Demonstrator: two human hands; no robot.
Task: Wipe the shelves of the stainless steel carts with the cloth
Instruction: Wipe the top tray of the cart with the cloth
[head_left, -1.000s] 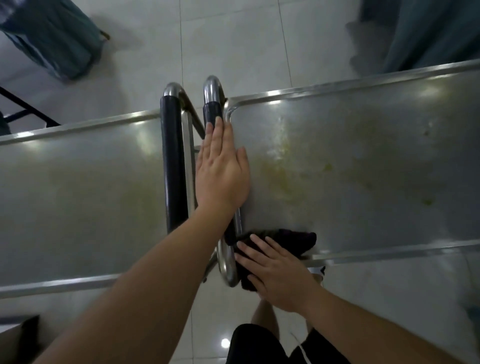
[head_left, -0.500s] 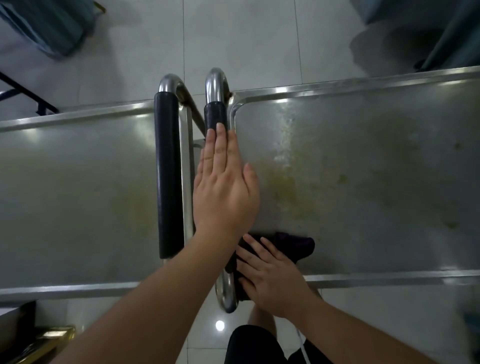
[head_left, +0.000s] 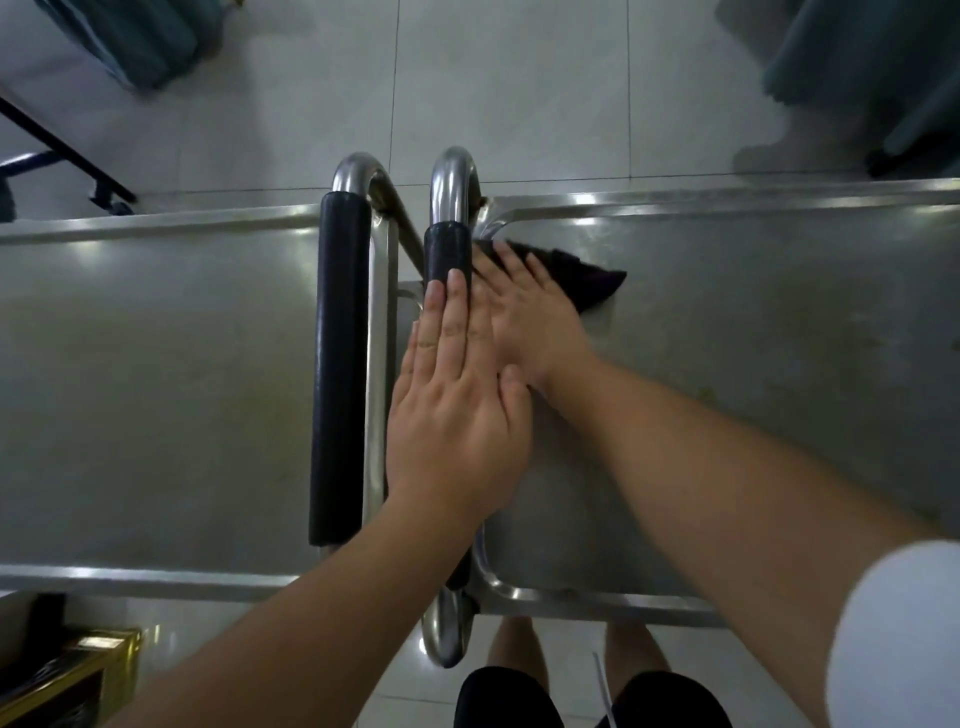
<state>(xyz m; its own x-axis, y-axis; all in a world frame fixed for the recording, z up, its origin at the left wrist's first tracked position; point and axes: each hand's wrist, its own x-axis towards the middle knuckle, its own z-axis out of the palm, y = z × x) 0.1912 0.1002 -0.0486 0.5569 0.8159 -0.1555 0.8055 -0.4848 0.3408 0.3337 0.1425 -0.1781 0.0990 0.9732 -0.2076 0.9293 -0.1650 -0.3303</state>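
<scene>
Right hand (head_left: 524, 317) lies flat, fingers straight, pressing the dark crumpled cloth (head_left: 582, 283) onto the top shelf of the right stainless steel cart (head_left: 779, 364), at the far corner next to the handle. Left hand (head_left: 457, 410) also flat and spread, holding nothing, resting on that cart's black-sleeved tubular steel handle (head_left: 449, 254) to steady the cart.

Shelf cond.: yellowish staining visible towards the right, approx. mid-shelf; not yet reached by the cloth.

Recommendation: keep the palm flat w/ even pressure, work the cloth into the rounded corner and along the raised rim, then run overlapping passes across to the stained area. Left hand should brace the cart so it doesn't roll.

Left stainless steel cart's top shelf (head_left: 156, 364), touching alongside, looks dull and smeared; judged still to be done.
</scene>
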